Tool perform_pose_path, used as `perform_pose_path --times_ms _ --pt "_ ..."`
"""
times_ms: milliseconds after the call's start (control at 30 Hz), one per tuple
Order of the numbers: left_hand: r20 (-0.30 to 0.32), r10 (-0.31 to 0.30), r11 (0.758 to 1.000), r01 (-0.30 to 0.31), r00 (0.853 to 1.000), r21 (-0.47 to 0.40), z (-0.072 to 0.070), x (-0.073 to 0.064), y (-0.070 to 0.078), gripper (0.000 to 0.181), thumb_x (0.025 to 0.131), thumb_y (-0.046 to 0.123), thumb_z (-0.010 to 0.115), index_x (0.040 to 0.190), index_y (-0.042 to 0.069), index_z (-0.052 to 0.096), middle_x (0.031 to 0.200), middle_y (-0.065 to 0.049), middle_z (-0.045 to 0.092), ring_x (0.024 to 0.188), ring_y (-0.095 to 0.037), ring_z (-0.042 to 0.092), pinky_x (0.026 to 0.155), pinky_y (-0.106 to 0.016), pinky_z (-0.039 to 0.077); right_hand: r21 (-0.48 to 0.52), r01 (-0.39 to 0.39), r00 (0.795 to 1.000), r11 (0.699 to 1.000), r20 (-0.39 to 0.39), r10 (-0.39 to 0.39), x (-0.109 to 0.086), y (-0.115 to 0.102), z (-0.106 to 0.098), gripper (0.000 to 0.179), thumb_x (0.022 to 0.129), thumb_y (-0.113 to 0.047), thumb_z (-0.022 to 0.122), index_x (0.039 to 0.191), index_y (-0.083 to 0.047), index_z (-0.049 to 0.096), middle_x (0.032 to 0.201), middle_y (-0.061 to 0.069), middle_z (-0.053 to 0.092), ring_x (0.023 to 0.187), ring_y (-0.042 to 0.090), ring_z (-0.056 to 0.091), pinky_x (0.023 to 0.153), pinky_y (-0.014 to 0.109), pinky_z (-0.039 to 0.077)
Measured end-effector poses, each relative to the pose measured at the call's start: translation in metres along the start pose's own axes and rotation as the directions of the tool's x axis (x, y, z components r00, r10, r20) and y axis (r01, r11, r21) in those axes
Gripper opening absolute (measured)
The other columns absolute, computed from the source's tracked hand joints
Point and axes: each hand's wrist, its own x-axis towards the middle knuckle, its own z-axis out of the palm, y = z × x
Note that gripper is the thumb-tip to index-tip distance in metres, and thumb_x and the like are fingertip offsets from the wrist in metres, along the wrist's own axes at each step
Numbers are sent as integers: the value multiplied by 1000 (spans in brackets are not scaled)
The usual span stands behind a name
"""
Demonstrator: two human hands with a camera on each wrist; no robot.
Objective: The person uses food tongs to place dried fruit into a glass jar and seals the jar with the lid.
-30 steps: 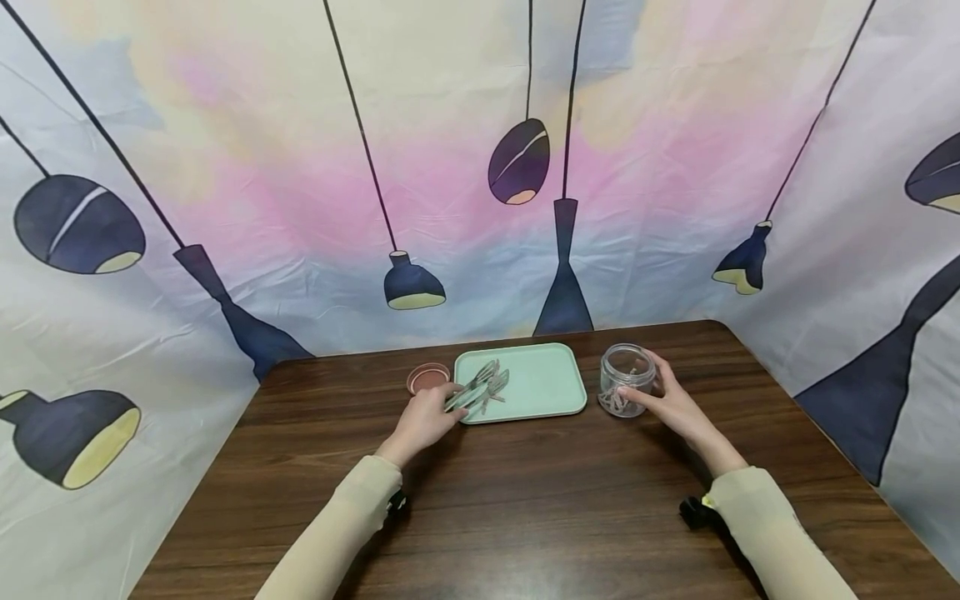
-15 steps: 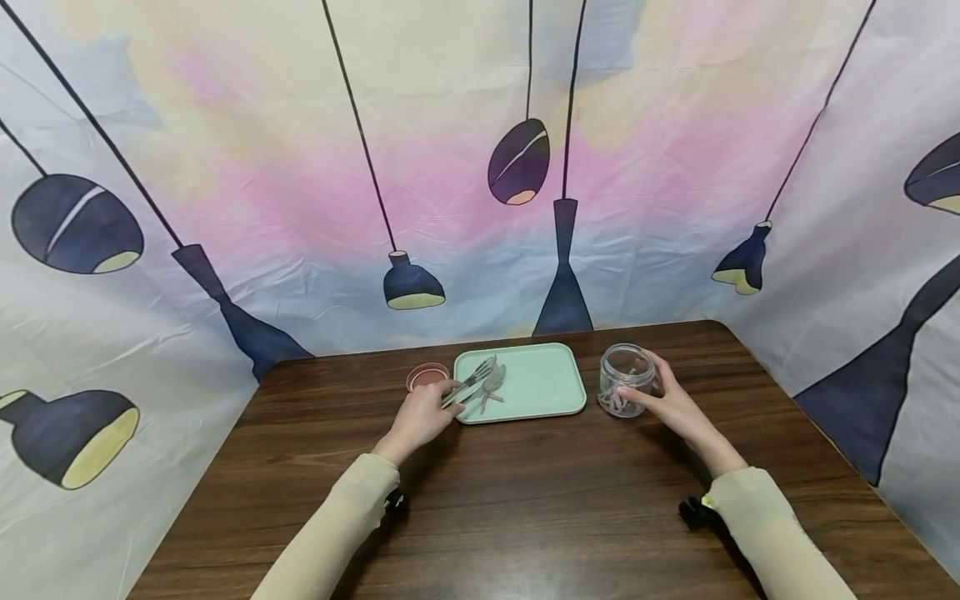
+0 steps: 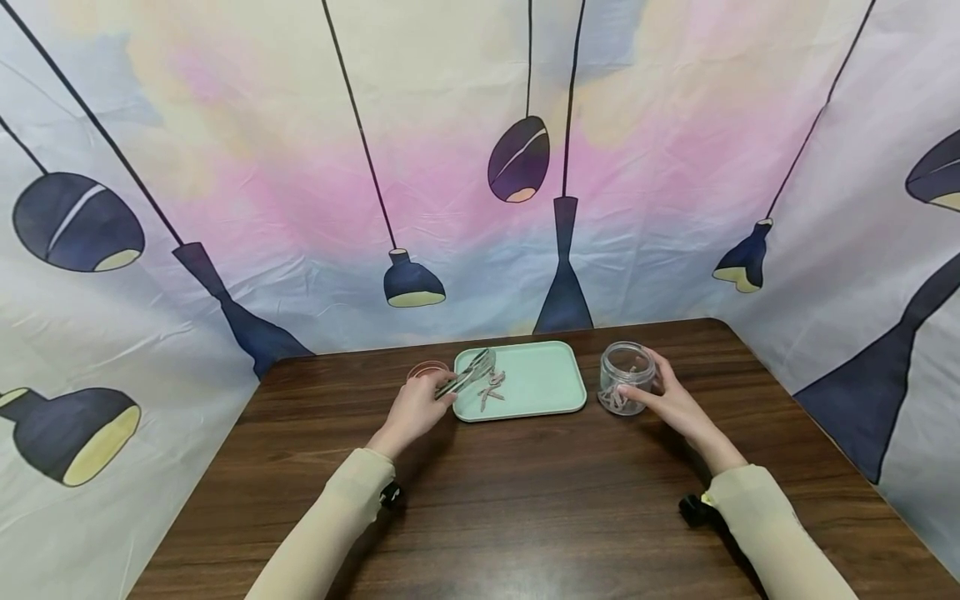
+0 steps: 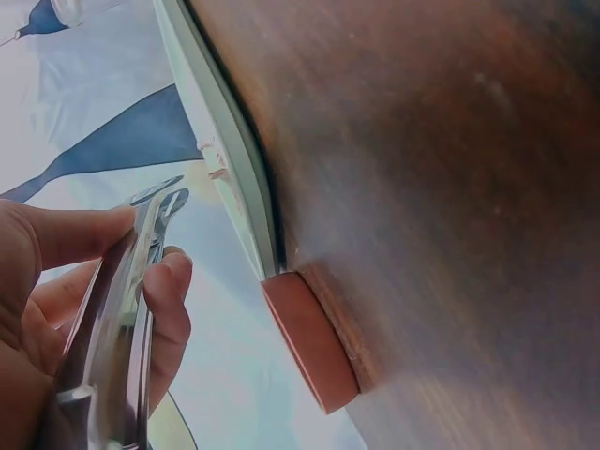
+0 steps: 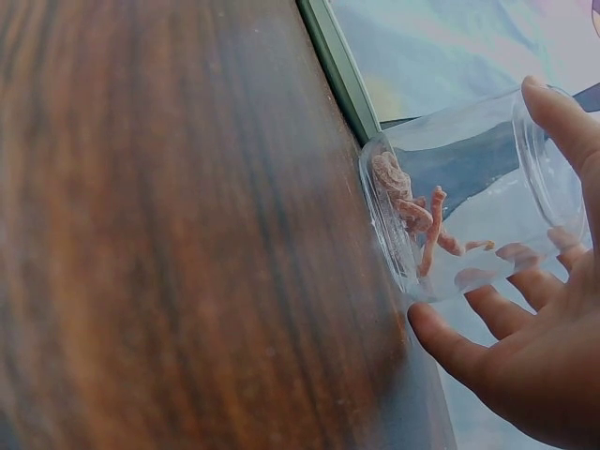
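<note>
My left hand (image 3: pixel 415 410) grips a pair of metal tongs (image 3: pixel 474 369), thumb on one side and fingers on the other. The tongs' head hangs over the left part of a mint-green tray (image 3: pixel 544 379). A few pinkish dried strips (image 3: pixel 492 390) lie on that tray, just right of the tongs. On the right, my right hand (image 3: pixel 672 407) holds a clear jar (image 3: pixel 627 367) that stands upright and has no lid on. In the right wrist view, several similar strips (image 5: pixel 432 230) sit at the jar's bottom.
A reddish-brown round lid (image 4: pixel 312 342) lies on the wooden table (image 3: pixel 525 500) at the tray's left end, partly behind my left hand in the head view. A fabric backdrop (image 3: pixel 465 167) printed with lamps hangs behind the table.
My left hand has drawn slightly left and toward me with the tongs. The tongs' head no longer covers the strips on the tray. The right hand and jar have stayed put.
</note>
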Motion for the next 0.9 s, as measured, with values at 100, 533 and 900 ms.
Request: perform_pose_path --times_ms 100,533,900 --pt "2 -10 1000 10 1000 -14 -1 1 0 32 94 12 72 126 7 69 120 -12 70 103 -29 68 84 -49 53 -4 -2 1000 1000 -1 2 1 0 0 105 92 -48 71 164 -23 -3 164 26 11 148 52 12 107 72 23" --pt "19 -16 999 16 1000 34 2 4 -2 36 94 18 74 128 7 69 121 -10 70 101 -30 69 83 -50 53 -6 2 1000 1000 0 -2 3 0 0 105 93 -48 71 164 -25 -3 165 24 8 147 53 11 107 73 23" --pt "39 -22 999 20 999 51 10 5 -3 33 93 15 73 125 7 70 110 -10 72 71 -17 61 63 -38 46 -12 -4 1000 1000 -2 4 1 0 0 104 93 -48 71 164 -25 -2 165 24 8 148 53 11 106 73 23"
